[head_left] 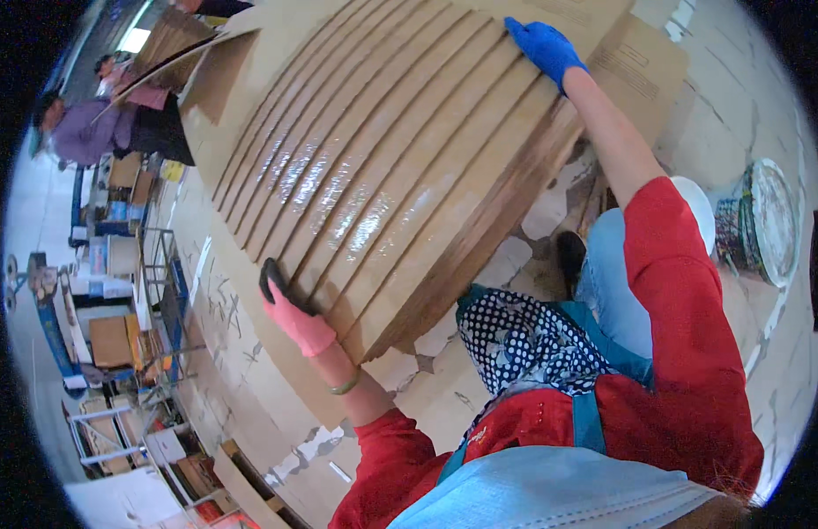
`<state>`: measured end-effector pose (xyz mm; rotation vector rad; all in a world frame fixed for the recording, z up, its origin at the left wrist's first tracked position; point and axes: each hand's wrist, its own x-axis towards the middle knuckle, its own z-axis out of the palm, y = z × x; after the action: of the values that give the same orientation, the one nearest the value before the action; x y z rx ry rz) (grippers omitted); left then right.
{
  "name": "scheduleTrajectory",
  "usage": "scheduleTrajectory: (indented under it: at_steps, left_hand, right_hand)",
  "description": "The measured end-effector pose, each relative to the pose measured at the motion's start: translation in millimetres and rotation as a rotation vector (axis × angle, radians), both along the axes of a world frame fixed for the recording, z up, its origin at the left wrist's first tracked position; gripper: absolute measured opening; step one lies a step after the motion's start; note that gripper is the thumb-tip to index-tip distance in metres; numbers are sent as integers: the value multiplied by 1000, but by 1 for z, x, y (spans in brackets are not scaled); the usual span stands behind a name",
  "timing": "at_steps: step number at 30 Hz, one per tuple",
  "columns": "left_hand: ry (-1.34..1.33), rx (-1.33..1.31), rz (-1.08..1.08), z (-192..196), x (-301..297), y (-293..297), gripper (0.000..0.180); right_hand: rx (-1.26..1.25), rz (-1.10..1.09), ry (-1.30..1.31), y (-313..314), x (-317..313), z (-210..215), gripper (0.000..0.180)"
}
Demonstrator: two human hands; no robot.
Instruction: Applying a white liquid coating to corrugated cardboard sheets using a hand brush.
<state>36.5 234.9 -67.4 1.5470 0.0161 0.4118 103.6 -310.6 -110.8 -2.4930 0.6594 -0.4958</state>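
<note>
Brown cardboard sheets lie in front of me, fanned out so that each shows a long strip. Wet-looking, shiny patches cross the middle of the strips. My left hand, in a pink glove with black fingers, rests at the near left edge of the sheets, fingers stretched and apart. At the far right corner my right hand, in a blue glove, lies on the sheets with its fingers extended. The near side shows a thick, layered brown edge. What is under the fingertips is hidden.
More flat cardboard lies beyond my right hand. A round, white-smeared bucket stands on the floor at right. At far left a person in purple stands by a raised board. Racks and boxes line the left side.
</note>
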Motion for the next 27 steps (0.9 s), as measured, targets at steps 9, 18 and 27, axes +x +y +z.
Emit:
scheduleTrajectory:
  at_steps: [9,18,27]
  left_hand:
    - [11,120,48,3,14,7,33]
    - [47,28,97,12,1,0,35]
    - [58,204,289,6,10,-6,51]
  right_hand:
    - [-2,-36,0,29,-14,31,64]
    - [83,-3,-101,31,2,32,65]
    - [69,58,-31,0,6,9,65]
